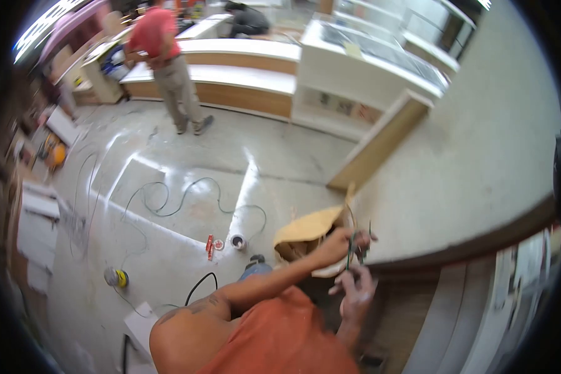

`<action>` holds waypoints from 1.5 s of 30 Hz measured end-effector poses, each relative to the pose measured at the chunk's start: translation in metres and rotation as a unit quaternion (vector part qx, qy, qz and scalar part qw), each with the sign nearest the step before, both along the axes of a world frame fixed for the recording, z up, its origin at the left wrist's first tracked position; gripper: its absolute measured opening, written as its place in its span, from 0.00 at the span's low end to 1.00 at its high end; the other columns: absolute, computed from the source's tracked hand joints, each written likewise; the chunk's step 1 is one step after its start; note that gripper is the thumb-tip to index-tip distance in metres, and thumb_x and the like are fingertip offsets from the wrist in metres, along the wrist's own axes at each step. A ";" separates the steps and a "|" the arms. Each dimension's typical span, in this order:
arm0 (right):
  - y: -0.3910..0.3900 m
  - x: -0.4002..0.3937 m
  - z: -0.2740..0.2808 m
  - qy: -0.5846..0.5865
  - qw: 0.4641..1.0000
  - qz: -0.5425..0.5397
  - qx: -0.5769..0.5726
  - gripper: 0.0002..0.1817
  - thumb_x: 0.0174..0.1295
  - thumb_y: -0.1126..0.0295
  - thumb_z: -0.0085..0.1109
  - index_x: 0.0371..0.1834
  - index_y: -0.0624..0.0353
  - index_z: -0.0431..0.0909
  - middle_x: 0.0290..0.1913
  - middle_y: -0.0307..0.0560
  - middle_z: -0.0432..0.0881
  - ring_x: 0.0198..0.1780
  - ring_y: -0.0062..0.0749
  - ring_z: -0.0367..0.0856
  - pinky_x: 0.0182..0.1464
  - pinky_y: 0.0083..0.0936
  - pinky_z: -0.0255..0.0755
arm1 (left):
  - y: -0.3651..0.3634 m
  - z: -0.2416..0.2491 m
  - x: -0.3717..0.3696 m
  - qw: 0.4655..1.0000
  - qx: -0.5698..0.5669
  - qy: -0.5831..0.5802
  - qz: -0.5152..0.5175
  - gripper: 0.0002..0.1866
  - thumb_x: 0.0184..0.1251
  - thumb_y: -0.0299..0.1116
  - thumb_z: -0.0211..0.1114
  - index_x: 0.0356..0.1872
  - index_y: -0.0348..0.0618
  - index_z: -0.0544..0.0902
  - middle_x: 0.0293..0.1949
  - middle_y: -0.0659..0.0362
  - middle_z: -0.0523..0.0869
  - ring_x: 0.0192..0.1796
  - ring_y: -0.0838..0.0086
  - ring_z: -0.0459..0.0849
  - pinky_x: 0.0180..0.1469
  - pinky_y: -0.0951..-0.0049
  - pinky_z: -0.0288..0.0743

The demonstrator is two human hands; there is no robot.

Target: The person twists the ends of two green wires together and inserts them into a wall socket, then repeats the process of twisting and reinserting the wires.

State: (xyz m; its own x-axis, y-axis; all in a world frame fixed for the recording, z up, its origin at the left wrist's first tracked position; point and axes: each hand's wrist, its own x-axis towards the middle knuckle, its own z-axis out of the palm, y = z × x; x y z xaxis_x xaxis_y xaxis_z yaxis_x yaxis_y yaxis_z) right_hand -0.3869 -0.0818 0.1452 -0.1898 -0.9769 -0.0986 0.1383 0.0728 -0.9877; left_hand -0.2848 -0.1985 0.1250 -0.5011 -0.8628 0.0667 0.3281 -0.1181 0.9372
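Note:
My left hand (344, 244), at the end of a bare outstretched arm, is closed round a thin dark green cord (350, 254). Loose strands of it stick up above the fingers. Just below, my right hand (356, 295) has pale dust on it and its fingers are bent. Its fingertips meet the lower part of the cord in what looks like a pinch; the exact contact is blurred. Beyond my left hand lies a yellowish sack (308, 229), its mouth open, beside the wall.
Green cable (218, 193) snakes over the concrete floor. Near my foot are an open can (237, 242) and a red object (210, 247). A yellow-and-grey tool (116, 277) lies left. A board (380, 140) leans on the wall (480, 143). A person in red (156, 37) stands by white cabinets (237, 81).

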 end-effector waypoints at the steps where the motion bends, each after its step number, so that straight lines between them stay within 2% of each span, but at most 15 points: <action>1: 0.000 -0.002 0.004 0.000 1.000 -0.014 0.011 0.10 0.65 0.79 0.57 0.49 0.68 0.76 0.32 0.45 0.79 0.29 0.22 0.79 0.23 0.21 0.79 | -0.003 -0.015 -0.004 0.998 0.058 -0.002 -0.021 0.19 0.80 0.43 0.53 0.51 0.38 0.84 0.33 0.63 0.82 0.36 0.80 0.79 0.42 0.76 0.75; 3: -0.002 -0.008 0.003 0.024 0.999 -0.041 -0.014 0.12 0.68 0.76 0.58 0.54 0.66 0.77 0.30 0.42 0.80 0.24 0.21 0.80 0.25 0.18 0.77 | -0.004 -0.020 -0.006 0.989 0.136 0.042 -0.048 0.23 0.82 0.46 0.45 0.52 0.37 0.82 0.40 0.59 0.83 0.40 0.76 0.81 0.46 0.72 0.77; 6: -0.005 -0.008 0.011 0.014 0.998 -0.052 -0.037 0.12 0.69 0.78 0.57 0.53 0.67 0.75 0.35 0.41 0.79 0.34 0.20 0.79 0.29 0.19 0.83 | 0.007 -0.007 0.000 0.983 0.138 0.116 -0.027 0.25 0.82 0.48 0.45 0.53 0.35 0.81 0.40 0.59 0.82 0.43 0.75 0.81 0.49 0.73 0.75; 12: -0.007 -0.013 -0.002 0.060 0.994 -0.082 -0.047 0.10 0.68 0.79 0.59 0.51 0.65 0.79 0.38 0.39 0.80 0.38 0.16 0.78 0.30 0.15 0.79 | 0.012 0.000 -0.002 0.986 0.145 0.065 -0.048 0.17 0.80 0.43 0.52 0.46 0.38 0.79 0.39 0.60 0.82 0.43 0.75 0.81 0.51 0.73 0.75; 17: -0.001 -0.023 -0.009 0.041 0.984 -0.123 -0.125 0.16 0.74 0.73 0.50 0.62 0.64 0.70 0.37 0.40 0.80 0.35 0.15 0.71 0.43 0.15 0.69 | 0.011 -0.004 -0.015 0.970 0.173 0.171 -0.009 0.14 0.78 0.40 0.56 0.46 0.37 0.80 0.33 0.60 0.81 0.35 0.76 0.79 0.42 0.73 0.76; 20: 0.006 -0.028 -0.003 0.047 0.974 -0.185 -0.121 0.18 0.76 0.73 0.48 0.66 0.64 0.65 0.32 0.40 0.78 0.32 0.17 0.71 0.40 0.17 0.71 | 0.004 -0.018 -0.018 0.967 0.211 0.139 0.037 0.15 0.77 0.41 0.59 0.47 0.37 0.80 0.32 0.61 0.81 0.31 0.75 0.80 0.38 0.72 0.77; 22: 0.014 -0.033 0.005 -0.046 0.966 -0.203 -0.154 0.25 0.77 0.71 0.45 0.73 0.64 0.53 0.28 0.43 0.75 0.28 0.22 0.73 0.32 0.20 0.73 | 0.005 -0.013 -0.022 0.962 0.230 0.134 0.054 0.16 0.75 0.41 0.61 0.48 0.36 0.80 0.30 0.61 0.80 0.28 0.75 0.79 0.35 0.72 0.78; 24: 0.021 -0.043 0.015 -0.038 0.954 -0.241 -0.176 0.28 0.77 0.70 0.46 0.75 0.64 0.48 0.27 0.43 0.74 0.26 0.24 0.75 0.29 0.22 0.74 | 0.001 -0.010 -0.024 0.957 0.220 0.172 0.076 0.14 0.75 0.40 0.62 0.47 0.37 0.80 0.30 0.62 0.79 0.30 0.74 0.79 0.36 0.71 0.77; 30: 0.039 -0.065 0.014 -0.081 0.967 -0.181 -0.158 0.28 0.77 0.69 0.46 0.77 0.62 0.52 0.27 0.42 0.74 0.27 0.28 0.79 0.29 0.25 0.77 | -0.001 -0.014 -0.036 0.945 0.268 0.180 0.058 0.14 0.76 0.42 0.60 0.45 0.40 0.80 0.31 0.62 0.81 0.33 0.72 0.79 0.40 0.72 0.76; 36: 0.040 -0.069 0.014 -0.326 0.893 -0.216 -0.221 0.25 0.77 0.70 0.46 0.76 0.54 0.58 0.26 0.39 0.68 0.23 0.23 0.70 0.24 0.17 0.70 | 0.013 -0.015 -0.046 0.953 0.219 0.197 -0.072 0.20 0.80 0.46 0.52 0.47 0.36 0.78 0.35 0.56 0.83 0.37 0.67 0.83 0.45 0.68 0.78; 38: 0.039 -0.073 0.008 -0.448 0.834 -0.205 -0.248 0.24 0.77 0.70 0.46 0.75 0.54 0.60 0.28 0.38 0.68 0.26 0.22 0.69 0.24 0.16 0.69 | 0.022 -0.012 -0.049 0.948 0.151 0.180 -0.216 0.24 0.81 0.49 0.49 0.49 0.32 0.78 0.40 0.51 0.84 0.41 0.63 0.85 0.50 0.64 0.79; 40: 0.040 -0.076 0.004 -0.462 0.824 -0.185 -0.272 0.22 0.78 0.69 0.45 0.73 0.54 0.62 0.30 0.39 0.68 0.29 0.23 0.69 0.27 0.16 0.68 | 0.038 -0.015 -0.053 0.942 0.091 0.144 -0.289 0.28 0.80 0.52 0.48 0.53 0.31 0.77 0.45 0.50 0.85 0.50 0.64 0.84 0.57 0.65 0.75; 42: 0.039 -0.077 0.005 -0.557 0.750 -0.180 -0.307 0.20 0.79 0.68 0.42 0.71 0.55 0.65 0.33 0.40 0.69 0.33 0.23 0.69 0.30 0.17 0.69 | 0.049 -0.027 -0.056 0.930 -0.107 0.071 -0.345 0.25 0.80 0.50 0.49 0.54 0.33 0.78 0.46 0.53 0.85 0.52 0.69 0.82 0.59 0.68 0.72; 44: 0.044 -0.084 0.000 -0.554 0.746 -0.206 -0.307 0.19 0.79 0.68 0.42 0.70 0.56 0.66 0.34 0.40 0.69 0.34 0.24 0.69 0.30 0.18 0.69 | 0.063 -0.049 -0.052 0.885 -0.077 0.001 -0.459 0.21 0.80 0.47 0.52 0.54 0.37 0.78 0.45 0.55 0.85 0.48 0.74 0.83 0.55 0.70 0.74; 45: 0.049 -0.089 -0.004 -0.554 0.740 -0.229 -0.304 0.19 0.79 0.68 0.41 0.70 0.57 0.67 0.35 0.41 0.69 0.36 0.24 0.69 0.31 0.18 0.69 | 0.070 -0.060 -0.052 0.848 0.046 -0.003 -0.529 0.18 0.80 0.44 0.54 0.52 0.38 0.79 0.42 0.56 0.84 0.43 0.76 0.82 0.49 0.73 0.75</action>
